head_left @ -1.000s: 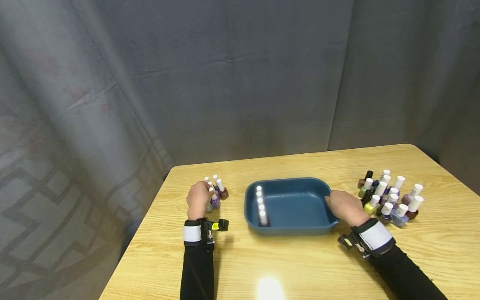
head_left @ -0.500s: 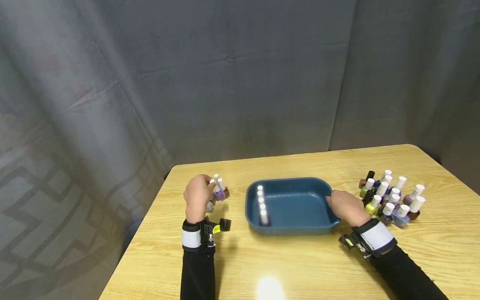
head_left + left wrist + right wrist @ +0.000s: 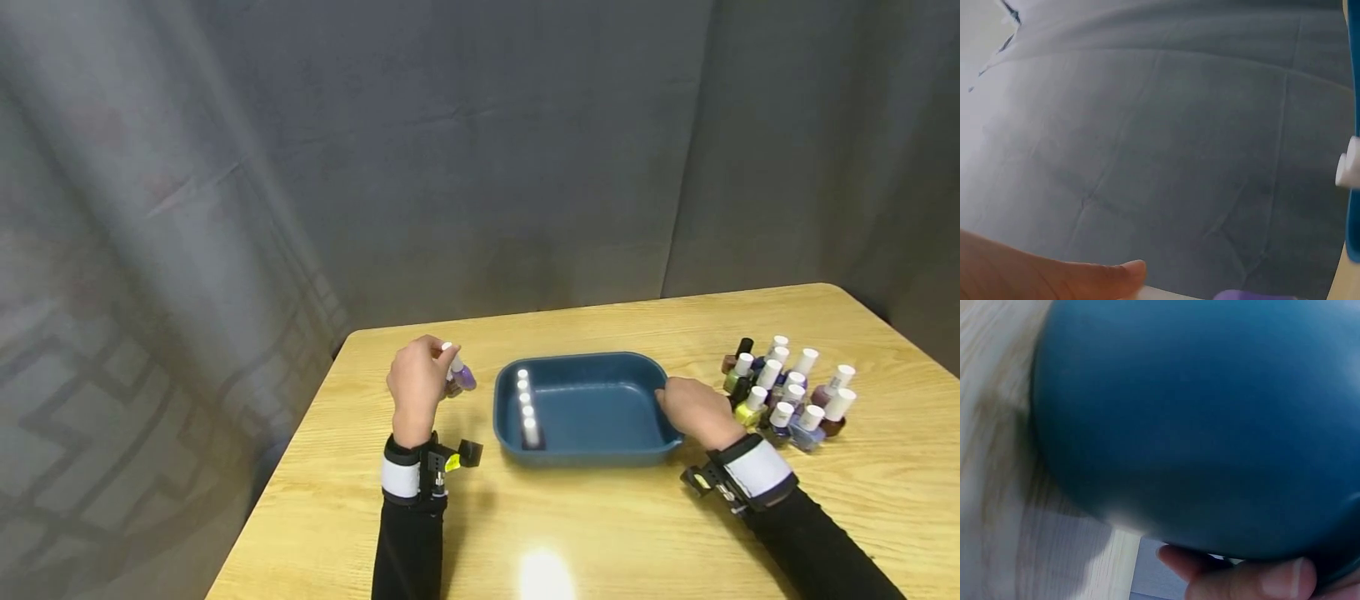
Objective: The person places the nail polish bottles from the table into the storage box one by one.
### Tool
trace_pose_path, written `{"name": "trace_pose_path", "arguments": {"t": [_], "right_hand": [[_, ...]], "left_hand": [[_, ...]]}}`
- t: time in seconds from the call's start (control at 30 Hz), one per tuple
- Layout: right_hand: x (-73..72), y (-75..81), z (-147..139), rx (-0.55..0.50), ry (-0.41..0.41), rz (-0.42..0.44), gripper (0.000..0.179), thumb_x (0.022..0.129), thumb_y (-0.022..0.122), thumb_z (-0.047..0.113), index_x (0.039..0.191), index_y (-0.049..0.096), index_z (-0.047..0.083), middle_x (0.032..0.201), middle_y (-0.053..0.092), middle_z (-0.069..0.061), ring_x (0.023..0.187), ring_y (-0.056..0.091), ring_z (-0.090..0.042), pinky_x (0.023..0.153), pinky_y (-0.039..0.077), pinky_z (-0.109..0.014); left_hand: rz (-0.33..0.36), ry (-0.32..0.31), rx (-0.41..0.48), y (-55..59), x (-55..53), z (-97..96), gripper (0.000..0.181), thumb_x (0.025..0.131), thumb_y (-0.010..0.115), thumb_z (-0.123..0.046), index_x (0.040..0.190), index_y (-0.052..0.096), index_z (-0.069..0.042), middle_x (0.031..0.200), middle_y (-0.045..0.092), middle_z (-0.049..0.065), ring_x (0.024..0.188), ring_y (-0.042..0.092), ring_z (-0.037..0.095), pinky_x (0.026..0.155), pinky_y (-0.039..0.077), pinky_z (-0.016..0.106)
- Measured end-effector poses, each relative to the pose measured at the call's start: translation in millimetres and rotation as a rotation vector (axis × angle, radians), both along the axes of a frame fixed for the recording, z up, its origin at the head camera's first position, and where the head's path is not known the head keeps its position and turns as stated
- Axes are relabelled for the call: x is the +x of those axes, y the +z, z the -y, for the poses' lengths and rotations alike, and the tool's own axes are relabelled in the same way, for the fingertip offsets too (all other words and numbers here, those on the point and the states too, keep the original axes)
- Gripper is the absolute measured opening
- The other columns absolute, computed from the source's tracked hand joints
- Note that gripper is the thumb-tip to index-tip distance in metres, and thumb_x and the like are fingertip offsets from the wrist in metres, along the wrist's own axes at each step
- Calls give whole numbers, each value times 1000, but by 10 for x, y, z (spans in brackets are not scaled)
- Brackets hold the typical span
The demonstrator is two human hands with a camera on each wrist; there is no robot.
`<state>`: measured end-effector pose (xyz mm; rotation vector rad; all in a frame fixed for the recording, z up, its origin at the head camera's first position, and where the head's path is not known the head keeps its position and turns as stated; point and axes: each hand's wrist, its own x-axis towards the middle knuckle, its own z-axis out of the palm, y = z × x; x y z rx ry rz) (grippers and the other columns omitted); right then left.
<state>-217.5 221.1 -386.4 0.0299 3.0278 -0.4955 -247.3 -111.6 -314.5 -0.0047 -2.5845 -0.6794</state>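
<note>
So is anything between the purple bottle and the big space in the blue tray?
Yes: the tray's left wall, then a row of white-capped bottles inside it. Nothing else visible stands between the purple bottle in the left hand and that space.

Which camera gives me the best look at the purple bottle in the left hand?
The head view: most of the purple bottle shows there, held in the left hand. The left wrist view catches only a sliver of it at the bottom edge; the right wrist view shows none of it.
</note>
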Motion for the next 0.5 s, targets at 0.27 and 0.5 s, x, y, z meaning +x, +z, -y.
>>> {"name": "trace_pose_path", "arguments": {"t": [0.27, 0.5], "right_hand": [[13, -20, 28, -9, -9, 15, 35, 94, 39, 18, 66, 54, 5, 77, 59, -18, 65, 55, -25, 51, 43, -40], [9, 18, -7, -16, -25, 19, 35, 95, 38, 19, 66, 54, 5, 77, 58, -18, 65, 54, -26, 50, 42, -39]], "left_hand": [[85, -140, -101, 63, -152, -255, 30, 83, 66, -35, 66, 63, -11, 58, 54, -4, 52, 47, 11, 43, 30, 23], [158, -231, -167, 183, -374, -486, 55, 85, 65, -34, 44, 32, -15, 45, 19, -6, 42, 21, 8, 39, 12, 22]]}}
